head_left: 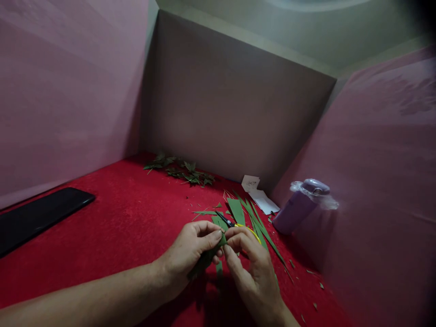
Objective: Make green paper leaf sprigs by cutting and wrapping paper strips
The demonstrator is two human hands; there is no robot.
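My left hand (pixel 195 247) is closed on a folded green leaf (pixel 203 262), pinching it between thumb and fingers. Close against it, my right hand (pixel 250 261) has its thumb and fingertips pressed together at the leaf's upper end. Whether a thin stick is also between the fingers is too small to tell. Behind the right hand lie scissors (pixel 230 221) with dark blades and yellow handles, partly covered by my fingers. Cut leaf pieces (pixel 236 210) and long green leaf strips (pixel 265 229) lie around them on the red cloth.
A black phone-like slab (pixel 47 213) lies at the left. Leafy sprigs (pixel 190 175) rest along the back wall. White papers (pixel 264 200) and a purple tumbler (pixel 296 211) with plastic wrap stand at the right. Leaf scraps dot the red cloth (pixel 119 213); pink walls flank both sides.
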